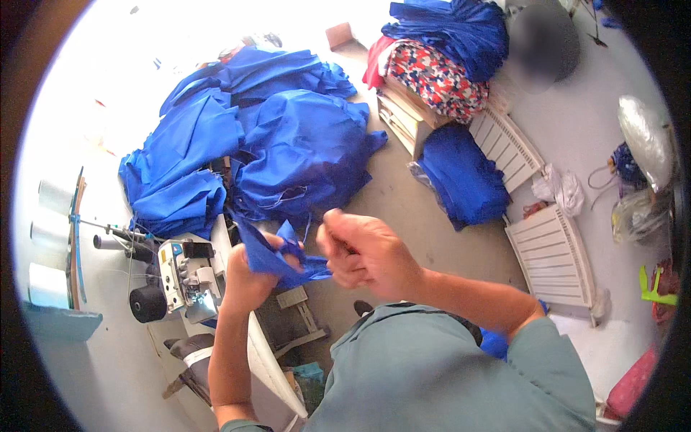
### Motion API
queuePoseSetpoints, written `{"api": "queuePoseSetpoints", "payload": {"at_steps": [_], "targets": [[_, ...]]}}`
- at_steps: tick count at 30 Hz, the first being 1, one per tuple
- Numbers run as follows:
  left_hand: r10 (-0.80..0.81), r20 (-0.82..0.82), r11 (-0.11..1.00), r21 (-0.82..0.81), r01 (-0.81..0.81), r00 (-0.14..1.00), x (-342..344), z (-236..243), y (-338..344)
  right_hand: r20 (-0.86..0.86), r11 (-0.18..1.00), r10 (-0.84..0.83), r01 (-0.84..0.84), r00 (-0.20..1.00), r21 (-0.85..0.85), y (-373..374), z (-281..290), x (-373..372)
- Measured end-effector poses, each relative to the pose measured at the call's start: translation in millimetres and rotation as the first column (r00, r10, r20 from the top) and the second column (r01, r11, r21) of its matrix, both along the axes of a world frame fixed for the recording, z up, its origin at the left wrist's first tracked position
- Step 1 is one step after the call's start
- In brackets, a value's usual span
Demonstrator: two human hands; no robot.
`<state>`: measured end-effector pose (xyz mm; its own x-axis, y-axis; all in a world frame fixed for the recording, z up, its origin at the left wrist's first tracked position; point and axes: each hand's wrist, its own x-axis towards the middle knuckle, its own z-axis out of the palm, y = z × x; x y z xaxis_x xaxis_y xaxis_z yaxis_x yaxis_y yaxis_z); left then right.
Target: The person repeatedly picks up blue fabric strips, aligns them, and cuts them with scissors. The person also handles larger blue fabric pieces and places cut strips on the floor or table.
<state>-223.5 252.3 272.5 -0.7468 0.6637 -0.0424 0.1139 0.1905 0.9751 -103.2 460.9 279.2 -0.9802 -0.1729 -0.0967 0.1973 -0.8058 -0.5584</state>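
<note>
In front of my chest, my left hand [248, 279] is closed round a small strip of blue fabric [263, 252], whose folds stick out above and to the right of the fingers. My right hand [378, 261] is up beside it, a little apart, with the fingers curled in and the thumb against them. Whatever lies in those right fingers, if anything, is too small or hidden to name. Just beyond both hands, a large heap of blue fabric [306, 147] spreads across the table, with loose threads hanging at its near edge.
An overlock sewing machine [171, 268] stands left of my left hand, near a black thread cone [147, 304]. White radiators [551, 248] line the right wall. Folded blue fabric [464, 176] leans by a cabinet [403, 122] topped with patterned cloth [439, 79]. A pedal [294, 299] is below.
</note>
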Motion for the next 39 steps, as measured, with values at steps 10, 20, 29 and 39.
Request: {"api": "queuePoseSetpoints", "payload": {"at_steps": [10,20,29,39], "targets": [[0.036,0.369,0.973,0.200,-0.117,0.929,-12.8,-8.1,17.6,-0.428,0.606,-0.290,0.510,0.856,0.611,-11.9,-74.6,-39.8],[0.080,0.273,0.969,0.205,-0.139,0.959,-19.9,-43.5,21.8,-0.133,0.646,-0.510,0.481,0.850,0.593,-28.7,-77.6,-48.9],[-0.016,0.229,0.992,0.127,-0.013,0.973,-14.2,-45.7,23.6,-0.108,0.756,-0.358,0.356,0.927,0.549,-22.6,-75.2,-66.1],[-0.287,0.193,0.945,0.215,0.245,0.938,-20.5,-64.1,17.1,-0.144,0.676,-0.431,0.424,0.891,0.603,-12.1,-58.9,-71.2]]}}
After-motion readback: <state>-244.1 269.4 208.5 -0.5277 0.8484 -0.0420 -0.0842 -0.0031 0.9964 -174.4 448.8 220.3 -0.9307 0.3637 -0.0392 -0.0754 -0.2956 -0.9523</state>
